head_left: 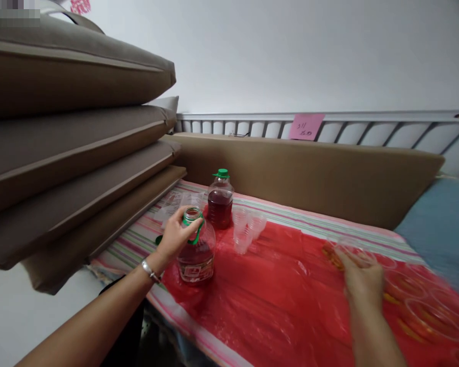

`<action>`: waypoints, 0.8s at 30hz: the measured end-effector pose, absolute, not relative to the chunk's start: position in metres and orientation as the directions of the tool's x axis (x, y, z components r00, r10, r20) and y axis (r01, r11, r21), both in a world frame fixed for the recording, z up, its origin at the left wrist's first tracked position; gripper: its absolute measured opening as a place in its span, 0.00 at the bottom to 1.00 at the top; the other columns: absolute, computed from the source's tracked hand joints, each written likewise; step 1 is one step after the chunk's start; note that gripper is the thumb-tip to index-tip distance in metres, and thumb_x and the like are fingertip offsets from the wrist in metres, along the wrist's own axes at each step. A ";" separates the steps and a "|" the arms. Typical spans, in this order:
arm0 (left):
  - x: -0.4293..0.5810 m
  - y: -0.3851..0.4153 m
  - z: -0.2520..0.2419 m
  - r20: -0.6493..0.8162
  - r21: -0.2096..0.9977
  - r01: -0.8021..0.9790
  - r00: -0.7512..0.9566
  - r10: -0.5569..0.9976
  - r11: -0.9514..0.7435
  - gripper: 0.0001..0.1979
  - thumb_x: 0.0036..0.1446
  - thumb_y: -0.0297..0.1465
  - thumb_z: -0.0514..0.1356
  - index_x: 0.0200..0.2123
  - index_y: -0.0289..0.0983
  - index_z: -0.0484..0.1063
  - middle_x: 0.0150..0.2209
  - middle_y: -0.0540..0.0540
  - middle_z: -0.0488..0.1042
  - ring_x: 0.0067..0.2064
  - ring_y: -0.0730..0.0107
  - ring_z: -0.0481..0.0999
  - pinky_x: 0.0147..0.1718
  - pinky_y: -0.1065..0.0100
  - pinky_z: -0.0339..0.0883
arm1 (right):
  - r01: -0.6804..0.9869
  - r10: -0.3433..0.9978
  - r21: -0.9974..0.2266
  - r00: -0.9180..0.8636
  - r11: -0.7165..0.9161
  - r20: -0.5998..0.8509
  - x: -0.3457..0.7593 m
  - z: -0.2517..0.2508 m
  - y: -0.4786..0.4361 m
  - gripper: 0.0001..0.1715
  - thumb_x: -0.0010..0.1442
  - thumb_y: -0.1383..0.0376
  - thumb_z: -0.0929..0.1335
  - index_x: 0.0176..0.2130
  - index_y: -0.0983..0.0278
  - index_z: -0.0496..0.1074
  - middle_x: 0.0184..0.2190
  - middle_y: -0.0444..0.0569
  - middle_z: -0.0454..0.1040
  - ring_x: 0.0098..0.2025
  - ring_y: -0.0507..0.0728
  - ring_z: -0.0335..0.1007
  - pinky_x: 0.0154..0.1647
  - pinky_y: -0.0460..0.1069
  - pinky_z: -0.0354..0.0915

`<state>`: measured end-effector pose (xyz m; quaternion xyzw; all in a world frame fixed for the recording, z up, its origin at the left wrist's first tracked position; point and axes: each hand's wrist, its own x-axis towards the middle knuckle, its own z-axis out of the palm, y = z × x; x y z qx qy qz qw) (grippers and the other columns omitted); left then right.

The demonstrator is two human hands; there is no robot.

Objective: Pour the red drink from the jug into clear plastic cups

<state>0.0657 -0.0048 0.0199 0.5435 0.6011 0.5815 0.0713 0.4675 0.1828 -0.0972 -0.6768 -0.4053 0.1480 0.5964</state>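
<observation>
My left hand (179,232) is wrapped round the neck and green handle of an uncapped clear plastic jug (196,262), which stands upright with dark red liquid inside. My right hand (361,272), blurred, is closed at a clear plastic cup (357,248) on the far right of the red sheet; its fingertips are partly hidden. Several more clear plastic cups (432,318) stand close together beside that hand. Behind the held jug is a second jug (219,204) of red liquid with its green cap on. Nested clear cups (243,229) sit to its right.
A shiny red plastic sheet (268,285) covers much of the striped cloth (286,215). Clear plastic wrapping (178,204) lies behind my left hand. Stacked brown cushions (80,137) rise at the left, and a long brown cushion (290,173) borders the back below a pink note (307,126).
</observation>
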 end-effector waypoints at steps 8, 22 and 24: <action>0.065 -0.006 0.013 0.572 0.780 0.522 -0.375 0.730 -0.344 0.16 0.50 0.36 0.64 0.43 0.37 0.72 0.42 0.44 0.78 0.44 0.61 0.76 0.47 0.62 0.67 | -0.093 0.969 -0.975 0.167 0.200 0.183 0.345 -0.002 0.090 0.41 0.36 0.53 0.77 0.48 0.62 0.66 0.44 0.50 0.76 0.49 0.62 0.72 0.55 0.59 0.65; 0.058 -0.005 0.017 0.572 0.778 0.485 -0.288 0.768 -0.398 0.16 0.48 0.34 0.66 0.41 0.37 0.72 0.40 0.44 0.77 0.42 0.62 0.76 0.45 0.62 0.68 | 0.203 0.936 -0.931 -0.245 0.304 0.252 0.240 0.096 0.025 0.37 0.38 0.58 0.75 0.47 0.66 0.68 0.49 0.60 0.74 0.51 0.65 0.72 0.52 0.59 0.67; 0.057 -0.003 0.019 0.568 0.776 0.490 -0.269 0.778 -0.398 0.15 0.47 0.35 0.67 0.39 0.37 0.73 0.38 0.45 0.77 0.40 0.62 0.76 0.43 0.62 0.68 | 0.241 0.933 -0.919 -0.256 0.314 0.251 0.236 0.103 0.022 0.34 0.39 0.60 0.75 0.46 0.65 0.68 0.46 0.58 0.76 0.48 0.64 0.74 0.50 0.59 0.68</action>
